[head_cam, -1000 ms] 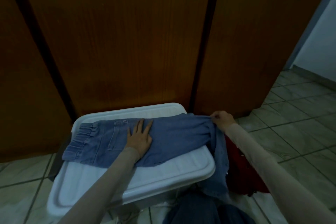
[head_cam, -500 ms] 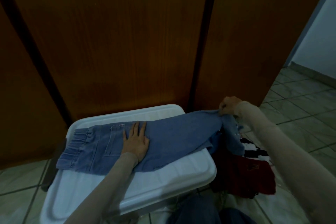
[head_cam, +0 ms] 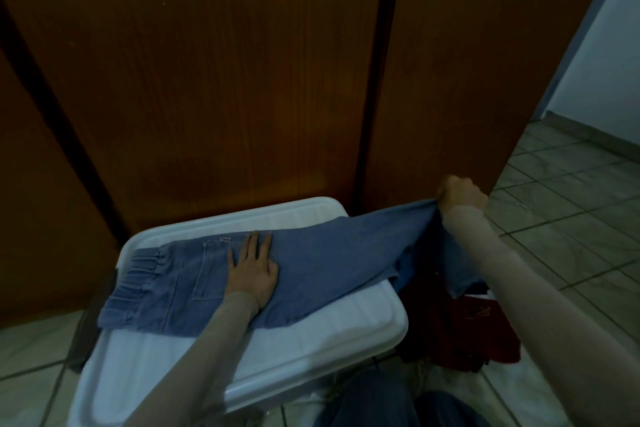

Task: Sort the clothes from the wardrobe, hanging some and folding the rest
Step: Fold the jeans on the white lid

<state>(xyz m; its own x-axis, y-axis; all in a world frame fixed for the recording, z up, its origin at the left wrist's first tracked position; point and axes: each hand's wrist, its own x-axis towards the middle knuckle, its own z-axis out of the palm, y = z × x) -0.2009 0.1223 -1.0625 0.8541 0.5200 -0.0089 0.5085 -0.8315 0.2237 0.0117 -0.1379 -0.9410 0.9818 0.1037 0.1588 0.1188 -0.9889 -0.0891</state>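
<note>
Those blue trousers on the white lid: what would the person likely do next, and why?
Probably carry the leg end over toward the waistband. The left hand presses the blue trousers flat on the white lid, while the right hand grips the lifted leg end.

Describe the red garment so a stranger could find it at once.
Start at the brown wardrobe doors, then drop to the white plastic lid lying before them. The red garment is heaped on the floor off that lid's right edge, under the right forearm; the blue denim trousers nearby lie spread out.
</note>
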